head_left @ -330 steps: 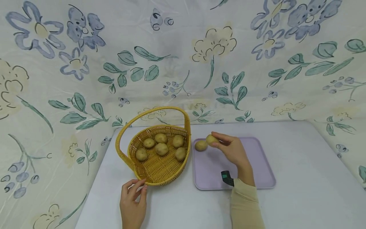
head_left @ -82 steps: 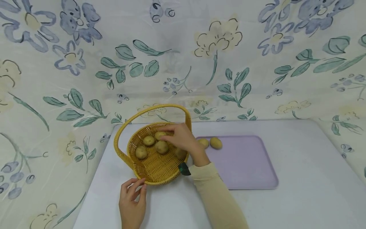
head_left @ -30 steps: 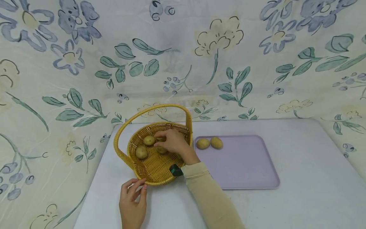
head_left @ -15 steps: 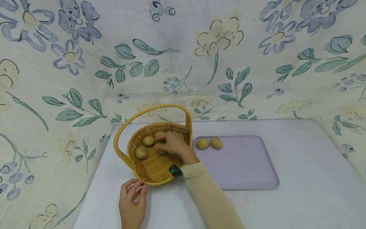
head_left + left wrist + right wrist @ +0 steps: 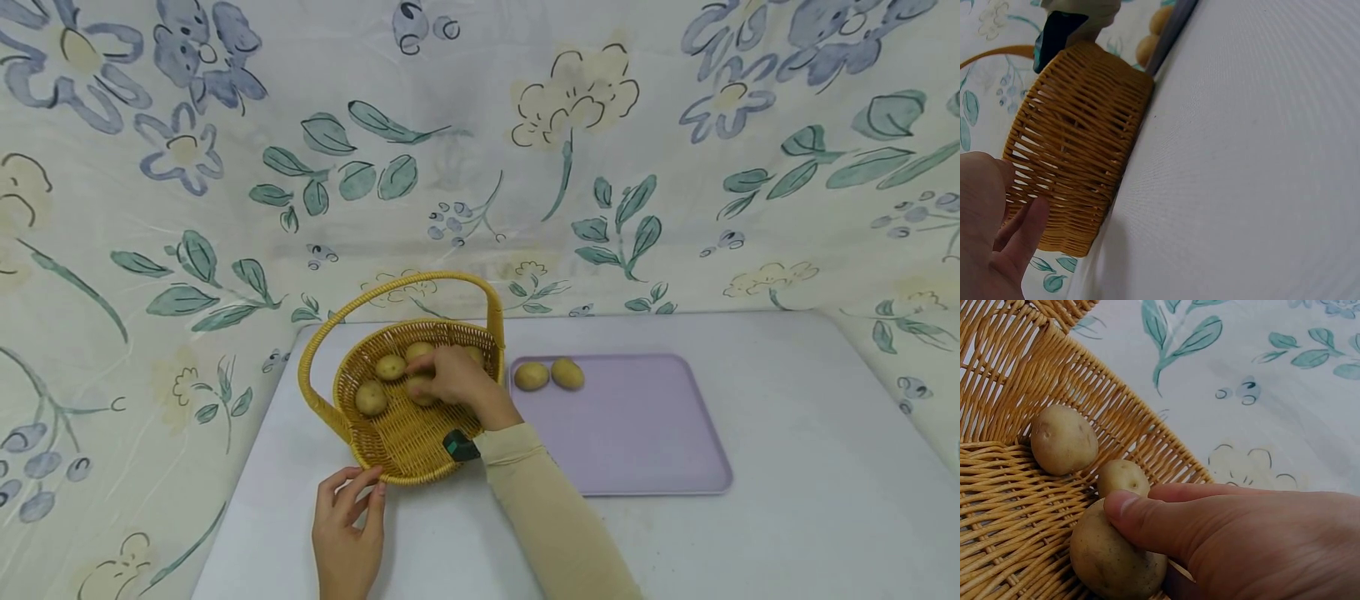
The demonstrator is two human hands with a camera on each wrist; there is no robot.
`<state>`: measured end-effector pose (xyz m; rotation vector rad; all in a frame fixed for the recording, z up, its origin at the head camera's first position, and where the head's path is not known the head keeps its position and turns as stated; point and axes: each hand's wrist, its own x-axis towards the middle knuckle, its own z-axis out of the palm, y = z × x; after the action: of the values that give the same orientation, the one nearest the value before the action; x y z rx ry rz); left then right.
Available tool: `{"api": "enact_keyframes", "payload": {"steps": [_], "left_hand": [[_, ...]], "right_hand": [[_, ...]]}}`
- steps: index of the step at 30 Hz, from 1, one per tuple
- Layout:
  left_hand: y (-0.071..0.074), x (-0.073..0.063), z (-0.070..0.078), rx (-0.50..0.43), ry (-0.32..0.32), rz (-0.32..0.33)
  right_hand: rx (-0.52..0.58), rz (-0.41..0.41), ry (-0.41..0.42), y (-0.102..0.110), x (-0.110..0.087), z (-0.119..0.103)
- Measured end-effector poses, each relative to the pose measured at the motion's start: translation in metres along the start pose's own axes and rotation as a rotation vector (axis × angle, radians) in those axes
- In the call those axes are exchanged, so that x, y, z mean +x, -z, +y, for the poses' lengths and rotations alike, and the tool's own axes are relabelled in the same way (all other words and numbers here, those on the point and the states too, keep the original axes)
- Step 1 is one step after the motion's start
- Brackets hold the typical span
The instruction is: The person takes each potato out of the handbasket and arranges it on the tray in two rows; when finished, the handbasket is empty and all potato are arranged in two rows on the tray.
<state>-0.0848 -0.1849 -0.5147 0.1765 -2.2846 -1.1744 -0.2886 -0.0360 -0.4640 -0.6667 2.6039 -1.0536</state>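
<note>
My right hand (image 5: 459,377) reaches into the yellow wicker basket (image 5: 405,437). Its thumb and fingers pinch the middle potato (image 5: 1107,553), which still sits among the others. Left of that potato lie a small potato (image 5: 390,367) and a rounder potato (image 5: 371,398); another potato (image 5: 420,352) is behind it. Those nearer the basket's right side are partly covered by the hand. At the near rim, my left hand (image 5: 348,529) pinches the basket edge, thumb outside against the weave in the left wrist view.
Right of the basket lies a flat lilac tray (image 5: 637,433). Two potatoes, a left one (image 5: 532,376) and a right one (image 5: 567,374), rest side by side at its far left corner. The basket's tall handle (image 5: 408,279) arches over its far side. A floral sheet (image 5: 480,167) hangs behind the table.
The potato held over the tray earlier now lies on it beside the first. My right hand has returned to the basket and shifted from the back potato to the middle one. Left hand stays.
</note>
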Motion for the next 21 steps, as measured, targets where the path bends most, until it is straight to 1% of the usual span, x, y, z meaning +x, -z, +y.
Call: {"api": "enact_keyframes", "payload": {"steps": [6, 12, 16, 21], "left_hand": [[-0.0004, 0.0004, -0.0003, -0.013, -0.016, 0.004], [-0.0004, 0.0019, -0.0004, -0.019, -0.035, 0.002], [-0.0006, 0.0016, -0.0008, -0.008, -0.029, 0.003], [-0.0005, 0.0004, -0.0001, 0.002, -0.016, 0.002]], "right_hand": [[0.006, -0.010, -0.016, -0.0001, 0.0000, -0.0003], [0.037, -0.023, -0.036, 0.0004, -0.0003, -0.0005], [0.035, -0.038, -0.040, -0.0007, -0.0007, -0.0003], [0.005, -0.066, -0.040, -0.0011, -0.0011, -0.0005]]}}
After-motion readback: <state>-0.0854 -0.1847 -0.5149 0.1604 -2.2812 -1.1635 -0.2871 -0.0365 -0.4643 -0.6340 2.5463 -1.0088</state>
